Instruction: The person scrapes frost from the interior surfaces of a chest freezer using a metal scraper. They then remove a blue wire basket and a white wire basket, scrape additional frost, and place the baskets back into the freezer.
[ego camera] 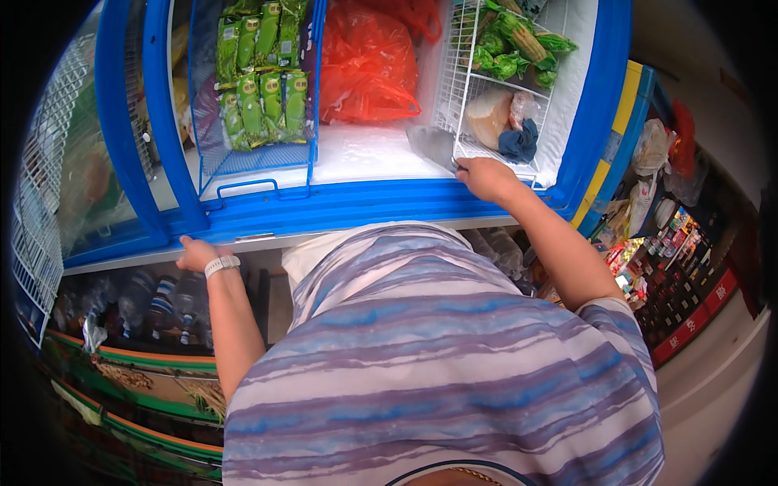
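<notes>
My right hand [488, 180] grips the end of a flat grey blade, seemingly a metal scraper [429, 144], at the front corner of a white wire basket [469, 80]. The blade reaches left over the frosty floor of an open chest freezer [389, 203] with a blue frame. Against the freezer's front edge, toward the left, rests my left hand [202, 254], with a white watch on the wrist. No object shows in it. A blue wire basket [255, 169] holds green ice-pop packets [261, 85]. Red plastic bags [368, 67] lie in the middle of the freezer.
Wrapped corn cobs [527, 41] and a dark blue bag [518, 141] sit in the white basket. A white wire rack [45, 182] stands at far left. Below the freezer are plastic bottles [161, 304]. Shelves of packaged goods [674, 255] stand at right.
</notes>
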